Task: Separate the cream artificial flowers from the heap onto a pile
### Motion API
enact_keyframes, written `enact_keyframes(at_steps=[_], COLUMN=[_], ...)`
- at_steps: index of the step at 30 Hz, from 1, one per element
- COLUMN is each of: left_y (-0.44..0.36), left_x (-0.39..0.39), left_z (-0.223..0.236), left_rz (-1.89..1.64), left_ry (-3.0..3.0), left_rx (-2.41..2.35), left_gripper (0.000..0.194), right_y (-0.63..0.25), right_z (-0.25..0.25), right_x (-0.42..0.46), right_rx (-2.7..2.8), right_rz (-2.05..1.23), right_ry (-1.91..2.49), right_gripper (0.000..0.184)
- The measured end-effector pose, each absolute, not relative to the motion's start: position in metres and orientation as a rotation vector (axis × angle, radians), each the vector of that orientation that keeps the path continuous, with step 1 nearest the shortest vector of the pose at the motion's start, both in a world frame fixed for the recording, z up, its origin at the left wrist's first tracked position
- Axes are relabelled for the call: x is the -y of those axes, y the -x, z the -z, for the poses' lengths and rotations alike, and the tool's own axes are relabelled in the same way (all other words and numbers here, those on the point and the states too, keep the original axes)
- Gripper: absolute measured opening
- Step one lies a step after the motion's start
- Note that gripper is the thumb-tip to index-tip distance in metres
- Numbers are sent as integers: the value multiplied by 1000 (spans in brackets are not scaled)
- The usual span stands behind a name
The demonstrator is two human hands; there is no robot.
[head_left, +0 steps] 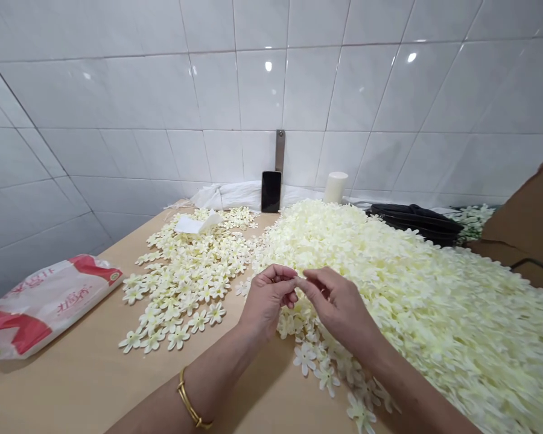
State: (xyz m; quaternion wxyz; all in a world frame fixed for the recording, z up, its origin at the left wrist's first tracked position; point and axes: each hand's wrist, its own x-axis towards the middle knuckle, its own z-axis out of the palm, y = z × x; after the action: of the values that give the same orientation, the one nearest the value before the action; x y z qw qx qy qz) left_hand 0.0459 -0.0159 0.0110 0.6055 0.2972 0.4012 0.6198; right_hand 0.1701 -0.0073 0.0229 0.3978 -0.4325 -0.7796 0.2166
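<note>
My left hand (268, 296) and my right hand (332, 301) meet fingertip to fingertip over the table's middle. Both are closed in a pinch, and whatever sits between the fingertips is too small or hidden to name. A gold bangle (186, 398) circles my left wrist. Right under and beyond my right hand spreads a big heap of pale yellow-white artificial flowers (434, 301). To the left of my left hand lies a smaller, looser spread of similar flowers (194, 259), with yellowish centres. A few single flowers (304, 358) lie below my right hand.
A red and white plastic package (58, 301) lies at the left table edge. White paper (199, 223) rests on the smaller spread. Along the tiled wall stand a phone (271, 191) and a white cylinder (335, 187). A black bag (414, 222) and brown cardboard (525, 217) are at right.
</note>
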Motion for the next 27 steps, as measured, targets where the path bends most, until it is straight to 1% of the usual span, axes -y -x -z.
enact_keyframes(at_steps=[3,8,13,15,16,18,19,20,21,23,25,27], left_y=[-47,-48,-52,-54,-54,-48,-40,-29,-14,18,47,66], left_x=[17,19,28,32,33,33,32,31,31,36,48,62], left_z=[-12,-16,-21,-24,-26,-29,-31,-31,-31,-25,-16,-4], left_rz=[-1461,-1500,-1593,-1613,-1618,-1632,-1653,-1682,-1724,-1739,-1565,-1253], left_ry=[-712,-832,-1089,-1155,-1184,-1244,-1276,-1317,-1362,-1507,-1734,-1975], left_rx=[-952,-1012,-1098,-1137,-1157,-1206,-1239,-1286,-1358,-1600,-1902,-2080], left_gripper=[11,7,3,4,7,16,20,21,17,10,13,13], right_y=[-163,-161,-159,-161,-163,-171,-177,-183,-190,-202,-210,-213], right_z=[-18,-16,-19,-21,-23,-29,-32,-35,-38,-40,-38,-34], right_x=[9,7,5,5,5,7,6,4,1,-7,-13,-14], right_rx=[1866,1615,1297,1274,1316,1474,1585,1655,1698,1831,1902,1895], right_rz=[-919,-1060,-1500,-1540,-1505,-1293,-1093,-809,-527,-65,251,432], right_ry=[1100,1072,969,968,988,1065,1122,1198,1291,1469,1580,1595], right_gripper=[25,23,30,33,34,34,33,33,33,34,27,23])
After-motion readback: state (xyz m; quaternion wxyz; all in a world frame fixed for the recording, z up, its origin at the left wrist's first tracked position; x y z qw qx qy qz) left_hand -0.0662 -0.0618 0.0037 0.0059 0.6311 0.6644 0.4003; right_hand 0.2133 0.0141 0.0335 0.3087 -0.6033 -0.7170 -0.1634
